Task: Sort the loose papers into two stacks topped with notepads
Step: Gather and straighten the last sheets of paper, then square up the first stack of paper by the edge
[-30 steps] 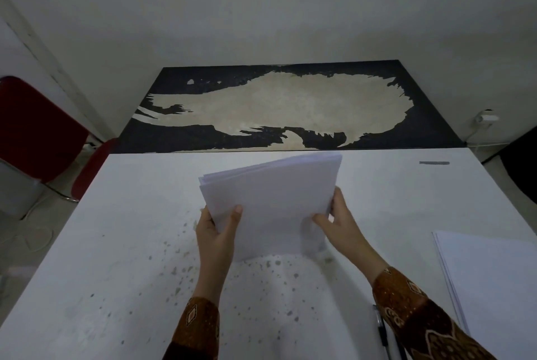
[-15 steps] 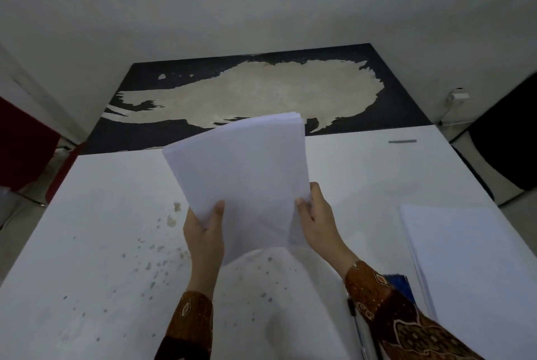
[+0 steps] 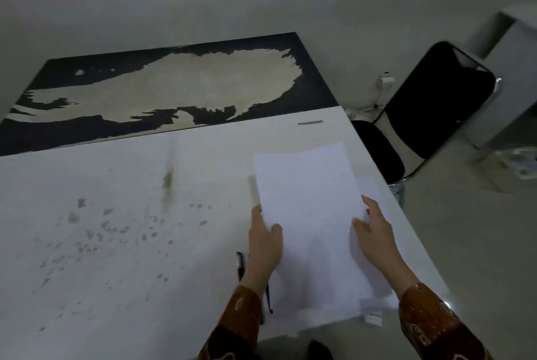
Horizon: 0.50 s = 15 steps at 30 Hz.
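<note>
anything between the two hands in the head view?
Only the sheaf of white papers: the left hand grips its left edge, the right hand its right edge. Head view shows nothing else there.

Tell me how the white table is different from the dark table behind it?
The white table is pale and dotted with small brownish stains; the dark table is black with one big, ragged pale patch. The white table carries papers and a pen; the dark table carries nothing visible. Both are flat, rectangular and meet edge to edge.

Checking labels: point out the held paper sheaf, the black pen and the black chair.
paper sheaf (image 3: pixel 308 200): head view, middle of top sheet.
black pen (image 3: pixel 240 265): head view, barrel left of the left wrist.
black chair (image 3: pixel 441 98): head view, backrest.
</note>
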Motion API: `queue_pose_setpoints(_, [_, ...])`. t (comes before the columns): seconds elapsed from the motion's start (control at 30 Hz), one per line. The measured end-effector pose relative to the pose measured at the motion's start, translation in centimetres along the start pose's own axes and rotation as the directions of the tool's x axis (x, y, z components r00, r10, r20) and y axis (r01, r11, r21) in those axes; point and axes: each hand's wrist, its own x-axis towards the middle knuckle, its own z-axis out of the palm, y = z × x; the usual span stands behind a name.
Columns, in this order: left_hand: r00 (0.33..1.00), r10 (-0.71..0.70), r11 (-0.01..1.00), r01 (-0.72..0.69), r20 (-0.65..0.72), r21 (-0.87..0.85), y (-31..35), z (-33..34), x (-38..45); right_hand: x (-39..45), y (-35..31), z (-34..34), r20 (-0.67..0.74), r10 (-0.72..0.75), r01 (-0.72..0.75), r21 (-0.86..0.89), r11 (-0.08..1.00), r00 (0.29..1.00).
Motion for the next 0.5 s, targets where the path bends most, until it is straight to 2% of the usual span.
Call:
queue_pose_setpoints(0.1, [0.991,-0.053,0.998,0.048,0.126,0.041,-1.1,5.8,-0.3,0.5,4.2,-3.5,-0.014,0.117,-0.117,-0.07,0.991,0.993])
queue_pose_setpoints(0.17, [0.987,-0.076,0.993,0.061,0.142,0.105,-1.8,8.2,-0.1,0.8,6.2,-4.4,-0.025,0.17,-0.172,-0.103,0.98,0.985])
queue_pose_setpoints(0.3, [0.987,-0.126,0.967,0.099,0.104,0.234,-2.3,11.3,-0.4,1.8,8.1,-5.4,-0.039,0.21,-0.214,-0.136,0.967,0.977])
queue_pose_setpoints(0.4, [0.996,-0.081,0.918,0.059,0.041,0.391,-2.7,12.2,-0.6,2.8,9.5,-5.2,-0.052,0.253,-0.258,-0.163,0.952,0.966])
queue_pose_setpoints(0.5, [0.994,-0.106,0.895,0.089,0.014,0.438,-3.0,12.8,-0.7,5.0,14.8,-4.3,-0.052,0.311,-0.313,-0.268,0.911,0.949])
